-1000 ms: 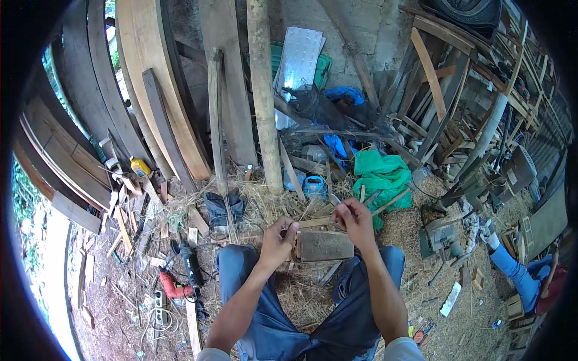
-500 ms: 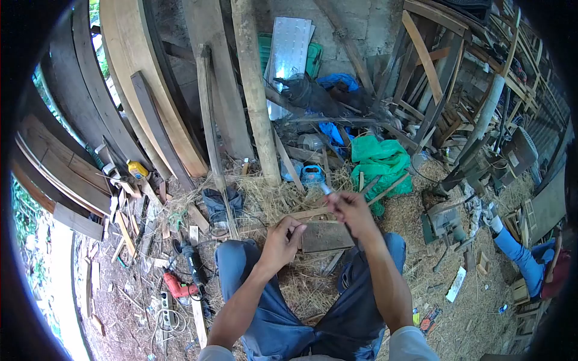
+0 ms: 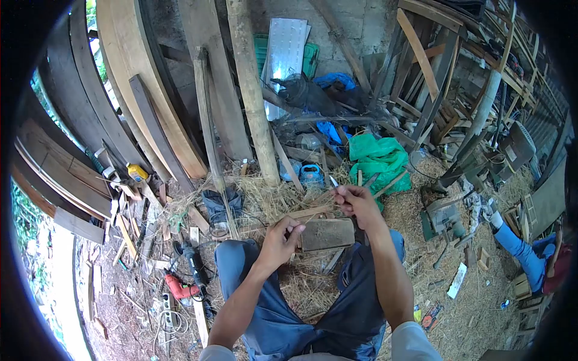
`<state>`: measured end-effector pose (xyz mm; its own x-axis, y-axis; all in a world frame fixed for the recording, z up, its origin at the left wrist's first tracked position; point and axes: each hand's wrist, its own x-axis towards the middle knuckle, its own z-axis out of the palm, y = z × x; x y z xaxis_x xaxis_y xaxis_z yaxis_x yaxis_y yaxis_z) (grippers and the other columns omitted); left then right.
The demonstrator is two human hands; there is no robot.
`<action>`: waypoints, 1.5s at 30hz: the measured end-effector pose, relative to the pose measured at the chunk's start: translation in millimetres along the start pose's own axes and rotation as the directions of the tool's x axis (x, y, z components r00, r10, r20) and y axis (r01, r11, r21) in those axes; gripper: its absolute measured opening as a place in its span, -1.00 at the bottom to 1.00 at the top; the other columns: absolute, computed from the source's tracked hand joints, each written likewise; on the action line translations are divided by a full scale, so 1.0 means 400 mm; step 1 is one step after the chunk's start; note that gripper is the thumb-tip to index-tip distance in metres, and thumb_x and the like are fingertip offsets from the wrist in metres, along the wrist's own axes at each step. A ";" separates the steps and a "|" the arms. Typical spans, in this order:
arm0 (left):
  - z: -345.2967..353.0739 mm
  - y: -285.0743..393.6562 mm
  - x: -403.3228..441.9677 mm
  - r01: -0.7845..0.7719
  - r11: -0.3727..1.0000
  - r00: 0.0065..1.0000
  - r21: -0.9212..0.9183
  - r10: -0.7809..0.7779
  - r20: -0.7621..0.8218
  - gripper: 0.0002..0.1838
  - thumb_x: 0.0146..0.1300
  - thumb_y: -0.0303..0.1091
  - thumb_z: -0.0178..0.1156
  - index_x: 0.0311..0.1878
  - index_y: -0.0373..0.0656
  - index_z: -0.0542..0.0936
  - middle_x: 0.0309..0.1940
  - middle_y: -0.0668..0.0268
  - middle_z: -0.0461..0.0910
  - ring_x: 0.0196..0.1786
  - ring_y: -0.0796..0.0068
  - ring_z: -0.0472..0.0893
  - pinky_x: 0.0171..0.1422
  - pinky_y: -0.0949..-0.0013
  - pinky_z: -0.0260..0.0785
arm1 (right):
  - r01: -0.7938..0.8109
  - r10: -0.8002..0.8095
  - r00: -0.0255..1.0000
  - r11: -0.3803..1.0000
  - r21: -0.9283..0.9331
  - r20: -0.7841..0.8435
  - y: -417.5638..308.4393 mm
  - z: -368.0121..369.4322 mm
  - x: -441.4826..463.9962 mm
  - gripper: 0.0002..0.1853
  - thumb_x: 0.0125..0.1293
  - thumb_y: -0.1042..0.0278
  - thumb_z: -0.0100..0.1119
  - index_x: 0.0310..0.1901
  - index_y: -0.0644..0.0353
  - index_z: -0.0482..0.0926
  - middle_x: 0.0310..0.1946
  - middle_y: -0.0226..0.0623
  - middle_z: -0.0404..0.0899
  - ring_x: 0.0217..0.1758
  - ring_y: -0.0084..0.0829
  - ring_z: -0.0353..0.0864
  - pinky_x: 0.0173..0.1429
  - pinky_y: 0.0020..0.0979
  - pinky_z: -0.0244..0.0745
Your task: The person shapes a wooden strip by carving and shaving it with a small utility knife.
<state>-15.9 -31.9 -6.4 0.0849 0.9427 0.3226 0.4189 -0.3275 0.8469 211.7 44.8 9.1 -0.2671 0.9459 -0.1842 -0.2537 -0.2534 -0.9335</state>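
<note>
My left hand is closed in a pinch above my left knee, beside the left end of a wooden block. Whatever lies between its fingertips is too small to name. My right hand is closed around a small knife, whose pale blade points up and to the left. It hangs over the block's right end. A thin strip of light wood lies behind the block, between the two hands.
A green plastic sheet and a blue container lie ahead. A red drill and a power strip are on the left. At the right, a co-worker's blue sleeve and gloved hand show near a machine.
My right hand moved right and up from over the block, then turned so the knife points more upright. My left hand stayed almost in place. The view shifted slightly.
</note>
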 end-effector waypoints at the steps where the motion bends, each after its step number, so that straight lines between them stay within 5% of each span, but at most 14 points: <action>1: -0.001 0.000 0.000 0.013 1.000 1.000 -0.007 -0.013 0.010 -0.88 0.21 -0.42 0.26 -0.31 -0.25 0.53 -0.60 0.23 0.48 -0.60 0.45 0.40 -0.50 0.40 0.23 | 0.029 -0.030 0.999 0.999 0.017 0.034 -0.002 -0.002 -0.005 -0.72 0.34 0.20 0.15 -0.13 0.28 0.62 -0.53 -0.57 0.44 -0.62 -0.76 0.20 -0.57 -0.64 0.04; 8: 0.008 0.012 0.011 0.072 0.997 0.997 -0.007 -0.072 -0.006 -0.86 0.20 -0.41 0.26 -0.32 -0.26 0.52 -0.59 0.23 0.47 -0.55 0.41 0.41 -0.43 0.36 0.25 | -0.082 0.095 0.984 0.993 -0.085 0.153 0.029 0.090 -0.030 -0.76 0.36 0.28 0.12 -0.14 0.31 0.59 -0.56 -0.56 0.43 -0.63 -0.77 0.18 -0.57 -0.66 0.02; 12: 0.007 0.000 0.007 0.017 1.000 1.000 -0.022 -0.017 -0.007 -0.86 0.20 -0.42 0.26 -0.33 -0.27 0.51 -0.59 0.22 0.46 -0.54 0.39 0.42 -0.43 0.36 0.25 | -0.050 0.061 0.992 0.994 -0.102 0.111 0.025 0.042 -0.002 -0.73 0.37 0.24 0.11 -0.15 0.31 0.61 -0.53 -0.56 0.41 -0.63 -0.75 0.17 -0.57 -0.64 0.02; 14: 0.008 -0.005 0.003 0.004 1.000 1.000 -0.031 -0.004 0.005 -0.86 0.20 -0.42 0.26 -0.33 -0.27 0.51 -0.59 0.21 0.45 -0.54 0.39 0.42 -0.42 0.37 0.26 | 0.019 -0.020 0.998 1.000 -0.014 -0.059 0.014 -0.013 0.014 -0.73 0.38 0.24 0.09 -0.15 0.32 0.59 -0.53 -0.57 0.39 -0.63 -0.75 0.15 -0.57 -0.64 0.00; 21: -0.008 -0.009 0.018 0.141 0.967 0.987 -0.213 -0.153 -0.044 -0.86 0.30 -0.38 0.18 -0.31 -0.26 0.51 -0.58 0.35 0.50 -0.51 0.62 0.42 -0.41 0.45 0.27 | 0.129 -0.115 0.983 0.987 0.096 -0.145 -0.007 -0.041 -0.003 -0.70 0.37 0.21 0.11 -0.07 0.31 0.55 -0.55 -0.56 0.38 -0.60 -0.77 0.17 -0.56 -0.65 0.00; 27: 0.005 -0.015 0.020 0.186 0.941 0.979 -0.282 -0.202 -0.026 -0.85 0.34 -0.38 0.15 -0.31 -0.26 0.51 -0.61 0.44 0.47 -0.53 0.73 0.38 -0.43 0.53 0.23 | 0.099 -0.096 0.990 0.995 -0.021 0.102 0.004 0.066 -0.034 -0.70 0.38 0.26 0.10 0.07 0.19 0.52 -0.53 -0.49 0.42 -0.62 -0.76 0.15 -0.56 -0.68 -0.01; 34: 0.022 -0.003 0.016 0.163 0.957 0.986 -0.238 -0.167 0.006 -0.86 0.31 -0.39 0.17 -0.30 -0.27 0.51 -0.61 0.42 0.48 -0.52 0.73 0.39 -0.42 0.53 0.23 | 0.080 -0.054 0.969 0.992 -0.102 0.241 0.048 0.124 -0.023 -0.76 0.36 0.28 0.12 -0.07 0.25 0.59 -0.55 -0.49 0.46 -0.61 -0.73 0.22 -0.55 -0.62 0.10; 38: 0.015 -0.028 0.006 0.177 0.947 0.983 -0.266 -0.181 0.012 -0.86 0.31 -0.39 0.17 -0.30 -0.28 0.52 -0.60 0.42 0.48 -0.52 0.71 0.40 -0.41 0.52 0.25 | 0.174 -0.175 0.985 0.984 0.020 0.015 0.013 0.061 0.001 -0.74 0.38 0.28 0.09 -0.11 0.34 0.56 -0.53 -0.50 0.43 -0.63 -0.75 0.19 -0.57 -0.65 0.03; 44: 0.017 -0.017 0.012 0.146 0.971 0.989 -0.189 -0.147 0.012 -0.88 0.29 -0.41 0.19 -0.31 -0.27 0.52 -0.61 0.39 0.48 -0.54 0.68 0.38 -0.42 0.49 0.25 | 0.102 -0.101 0.995 0.994 -0.032 0.027 0.037 0.097 -0.035 -0.75 0.40 0.29 0.06 -0.11 0.33 0.57 -0.54 -0.51 0.42 -0.62 -0.74 0.19 -0.56 -0.64 0.04; 45: 0.018 -0.010 0.016 0.098 0.982 0.995 -0.161 -0.101 -0.008 -0.88 0.30 -0.41 0.18 -0.30 -0.26 0.51 -0.60 0.41 0.47 -0.52 0.69 0.39 -0.41 0.51 0.25 | 0.095 -0.079 0.987 0.989 -0.115 0.139 0.056 0.117 -0.039 -0.75 0.40 0.29 0.06 -0.11 0.33 0.57 -0.54 -0.51 0.42 -0.62 -0.74 0.20 -0.56 -0.64 0.06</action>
<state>-10.6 -24.0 -10.8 0.0346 0.9704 0.2391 0.2744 -0.2392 0.9314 166.6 14.8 5.4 -0.3732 0.9255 -0.0650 -0.1696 -0.1370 -0.9759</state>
